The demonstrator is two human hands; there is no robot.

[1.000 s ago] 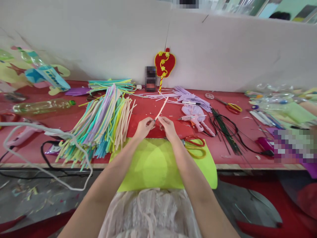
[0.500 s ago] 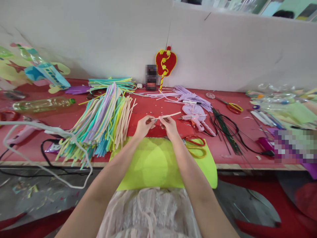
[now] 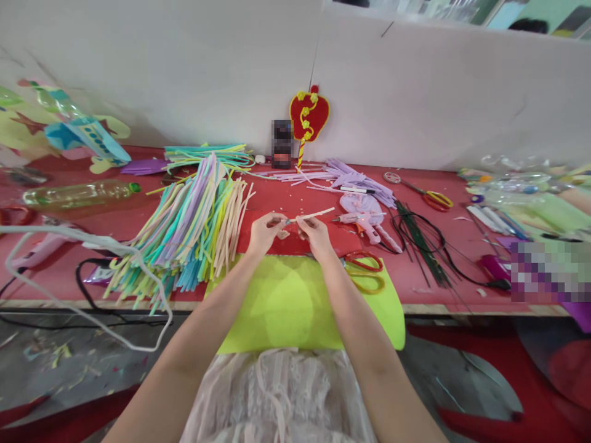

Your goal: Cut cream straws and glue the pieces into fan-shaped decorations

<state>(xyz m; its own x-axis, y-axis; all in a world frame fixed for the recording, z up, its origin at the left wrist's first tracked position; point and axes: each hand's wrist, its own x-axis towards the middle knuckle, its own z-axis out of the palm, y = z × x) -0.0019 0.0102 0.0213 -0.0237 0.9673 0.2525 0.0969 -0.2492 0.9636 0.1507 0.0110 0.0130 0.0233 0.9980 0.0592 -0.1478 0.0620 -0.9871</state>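
Between my two hands runs a pale peach pipe cleaner, its free end sticking out to the right. My left hand pinches its left end between thumb and fingertips. My right hand grips it farther along, the fingers closed. A small curled peach piece shows just below my left fingertips; whether it is joined to the pipe cleaner I cannot tell. Beneath both hands lies a red sheet. Scissors with red and yellow handles rest to the right of my right wrist.
A large heap of pastel pipe cleaners lies left. Right of my hands are a pink glue gun, lilac pipe cleaners and dark green stems. A yellow-green sheet overhangs the table's front edge. A red decoration stands behind.
My left hand has shifted slightly left and turned, and the small curled peach piece now shows below its fingertips. The pipe cleaner's free end has moved slightly left.
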